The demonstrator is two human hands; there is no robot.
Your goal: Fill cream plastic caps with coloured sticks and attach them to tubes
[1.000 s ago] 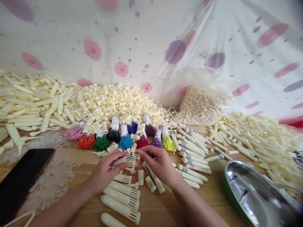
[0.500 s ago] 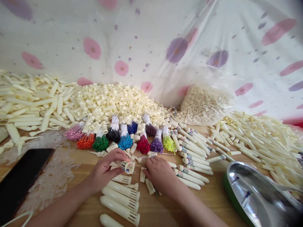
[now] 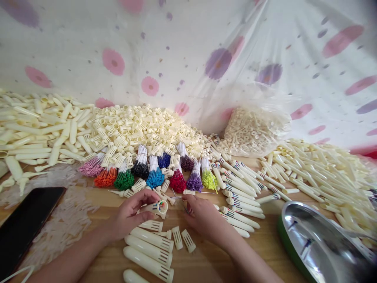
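My left hand [image 3: 134,212] is wrapped round a cream slotted pen barrel [image 3: 160,208], its open round end turned to the right with bits of colour showing inside. To the right, my right hand [image 3: 198,214] has thumb and fingers pinched together over the wood; a thin sliver seems to show at the fingertips, too small to name. Two short slotted pen sleeves [image 3: 183,239] lie below, between the hands. Several slotted pen barrels [image 3: 150,249] lie in a row under my left hand. Behind stand bundles of coloured refills, such as red [image 3: 178,181] and light blue [image 3: 155,177].
Finished-looking pens with coloured sliders [image 3: 240,196] fan out at the right. Heaps of cream sleeves [image 3: 141,125] and barrels [image 3: 318,169] lie behind. A metal tray [image 3: 318,243] stands front right, a black phone [image 3: 29,228] at left, with clear small tubes [image 3: 63,220] beside it.
My right hand has lifted and shifted slightly right, uncovering the two short sleeves. The barrel in my left hand has turned a little, its open end moving slightly right and up.
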